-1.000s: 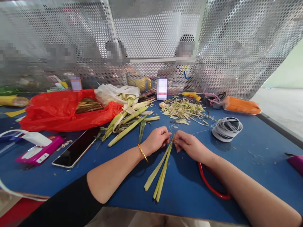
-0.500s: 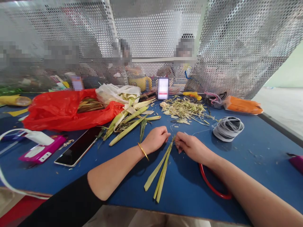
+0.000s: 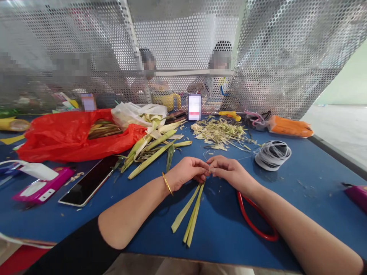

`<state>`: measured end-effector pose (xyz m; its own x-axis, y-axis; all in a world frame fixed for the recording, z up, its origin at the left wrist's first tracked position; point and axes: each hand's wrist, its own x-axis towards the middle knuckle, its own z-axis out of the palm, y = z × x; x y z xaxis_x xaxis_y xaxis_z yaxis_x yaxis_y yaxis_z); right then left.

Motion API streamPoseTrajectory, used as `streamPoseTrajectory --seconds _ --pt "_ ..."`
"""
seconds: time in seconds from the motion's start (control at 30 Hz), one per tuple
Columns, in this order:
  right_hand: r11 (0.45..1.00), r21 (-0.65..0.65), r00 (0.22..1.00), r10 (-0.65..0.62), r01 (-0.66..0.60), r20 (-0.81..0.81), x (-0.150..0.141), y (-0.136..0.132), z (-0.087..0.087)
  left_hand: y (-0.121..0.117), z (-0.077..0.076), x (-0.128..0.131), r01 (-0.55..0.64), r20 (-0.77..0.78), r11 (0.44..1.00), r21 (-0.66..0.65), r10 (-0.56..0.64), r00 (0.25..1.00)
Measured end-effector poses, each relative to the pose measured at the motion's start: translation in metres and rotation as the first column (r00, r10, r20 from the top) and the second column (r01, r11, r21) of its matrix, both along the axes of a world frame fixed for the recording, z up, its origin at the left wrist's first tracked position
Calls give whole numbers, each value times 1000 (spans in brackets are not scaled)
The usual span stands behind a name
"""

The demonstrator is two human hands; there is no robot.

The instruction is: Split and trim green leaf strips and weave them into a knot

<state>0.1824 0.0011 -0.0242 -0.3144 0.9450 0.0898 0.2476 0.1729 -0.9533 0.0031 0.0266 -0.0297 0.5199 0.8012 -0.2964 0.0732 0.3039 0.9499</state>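
Note:
My left hand (image 3: 187,171) and my right hand (image 3: 229,171) meet fingertip to fingertip over the blue table (image 3: 301,214). Both are closed in a pinch on the upper end of a small bundle of green leaf strips (image 3: 189,211), which trails toward me on the table. A thin thread seems to run from the pinch toward the grey coil of string (image 3: 272,154) at the right. A gold bangle (image 3: 166,183) circles my left wrist. A red ring (image 3: 254,221) lies under my right forearm.
More green stalks (image 3: 149,151) and a red plastic bag (image 3: 69,133) lie at the left, trimmings (image 3: 220,131) at the back. A phone (image 3: 88,181) and a pink case (image 3: 40,187) lie near left. A perforated metal screen (image 3: 272,57) stands behind, with people beyond it.
My two hands have come together, fingertips now touching over the top of the leaf bundle. The bundle's upper end is hidden under them.

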Motion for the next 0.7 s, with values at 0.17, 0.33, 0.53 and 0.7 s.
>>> streamPoseTrajectory --seconds 0.17,0.33,0.53,0.7 --pt "999 -25 999 -32 32 -18 -1 0 -3 -2 -3 3 53 -58 984 167 -43 997" --pt "993 -87 992 -93 85 -88 3 3 -6 0 -6 2 4 -28 975 221 2 1000" --pt "990 132 983 20 -44 182 4 5 -12 1 -4 0 21 -51 969 247 -9 999" --pt "977 212 971 -48 -3 234 5 4 -12 3 -9 1 -52 -20 979 197 57 998"
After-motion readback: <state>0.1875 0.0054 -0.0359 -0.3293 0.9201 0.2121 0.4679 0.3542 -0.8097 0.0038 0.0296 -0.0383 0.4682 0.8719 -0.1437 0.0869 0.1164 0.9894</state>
